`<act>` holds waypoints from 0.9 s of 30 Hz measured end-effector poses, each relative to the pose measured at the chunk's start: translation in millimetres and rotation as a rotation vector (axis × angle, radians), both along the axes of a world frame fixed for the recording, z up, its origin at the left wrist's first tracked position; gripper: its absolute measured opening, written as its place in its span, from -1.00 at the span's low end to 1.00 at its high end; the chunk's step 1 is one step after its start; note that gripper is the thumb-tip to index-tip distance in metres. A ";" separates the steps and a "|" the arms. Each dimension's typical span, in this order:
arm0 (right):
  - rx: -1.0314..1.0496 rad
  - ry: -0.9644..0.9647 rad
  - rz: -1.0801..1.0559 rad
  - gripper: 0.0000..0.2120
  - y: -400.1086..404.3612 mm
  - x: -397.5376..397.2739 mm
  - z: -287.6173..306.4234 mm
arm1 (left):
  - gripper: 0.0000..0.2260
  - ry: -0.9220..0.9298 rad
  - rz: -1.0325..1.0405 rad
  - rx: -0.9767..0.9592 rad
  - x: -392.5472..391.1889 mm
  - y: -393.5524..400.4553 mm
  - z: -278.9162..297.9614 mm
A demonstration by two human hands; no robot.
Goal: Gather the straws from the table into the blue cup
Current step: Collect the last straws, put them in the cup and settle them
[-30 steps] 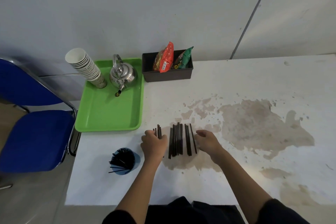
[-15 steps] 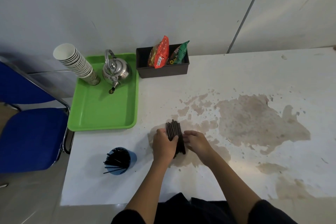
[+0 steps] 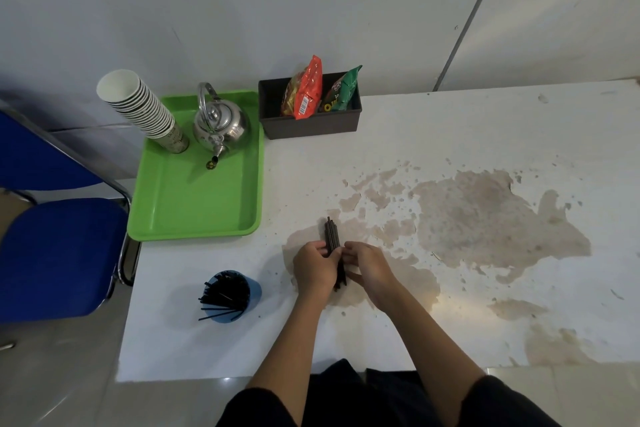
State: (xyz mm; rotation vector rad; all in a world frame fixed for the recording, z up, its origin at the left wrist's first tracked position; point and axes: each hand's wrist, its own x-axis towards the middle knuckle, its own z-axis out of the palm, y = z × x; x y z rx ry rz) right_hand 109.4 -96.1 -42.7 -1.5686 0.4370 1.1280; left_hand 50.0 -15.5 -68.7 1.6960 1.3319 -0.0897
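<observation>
The left hand [image 3: 314, 267] and the right hand [image 3: 367, 265] press in from either side on a bundle of black straws [image 3: 333, 236], fingers curled round it so the thin rods lie packed together on the tabletop [image 3: 450, 135], their far ends sticking out toward 12 o'clock past the knuckles and their near ends just showing between the wrists. At about 8 o'clock from the hands, well apart, stands the blue cup [image 3: 254, 291], round and translucent, already bristling with more black straws that lean out toward 9 o'clock. Between cup and hands the white surface carries only small specks. At 11 o'clock lies a bright green tray [image 3: 194, 204], a glossy plastic rectangle with a raised rim; at its far end sit a shiny steel kettle [image 3: 221, 123] with an arched handle and spout pointing toward the person, and just beside it a tilted stack of ribbed paper cups [image 3: 142, 107]. At 12 o'clock, by the wall, a dark rectangular box [image 3: 311, 125] holds an orange snack packet [image 3: 304, 90] and a green packet [image 3: 346, 90] upright. From 1 to 4 o'clock a wide brown stain [image 3: 485, 218] blotches the white top. A blue padded chair [image 3: 59, 256] with a metal frame stands at 9 o'clock off the edge, and a pale grey wall [image 3: 311, 3] rises behind.
</observation>
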 end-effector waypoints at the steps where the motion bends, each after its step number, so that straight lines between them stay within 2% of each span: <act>1: 0.000 0.003 -0.004 -0.68 0.5 -0.5 0.9 | -0.58 -0.008 -0.001 -0.006 -0.6 0.5 -0.7; 6: -0.009 0.017 -0.037 -0.68 5.4 -3.5 2.7 | -0.60 -0.007 -0.036 0.018 -1.4 1.7 -1.6; 11: 0.025 0.053 -0.047 -0.81 5.5 -3.3 9.4 | -0.59 0.000 -0.043 0.006 -1.1 3.3 0.0; 20: 0.016 0.062 -0.049 -0.62 5.4 -7.3 15.1 | -0.65 0.075 -0.144 0.059 0.6 -1.8 1.9; 23: 0.022 0.061 -0.067 -0.74 3.1 -6.9 12.5 | -0.65 0.107 -0.194 0.073 1.3 0.8 1.4; 27: 0.002 0.045 -0.062 -0.75 0.9 -5.0 8.3 | -0.67 0.158 -0.270 0.109 0.2 7.3 -0.7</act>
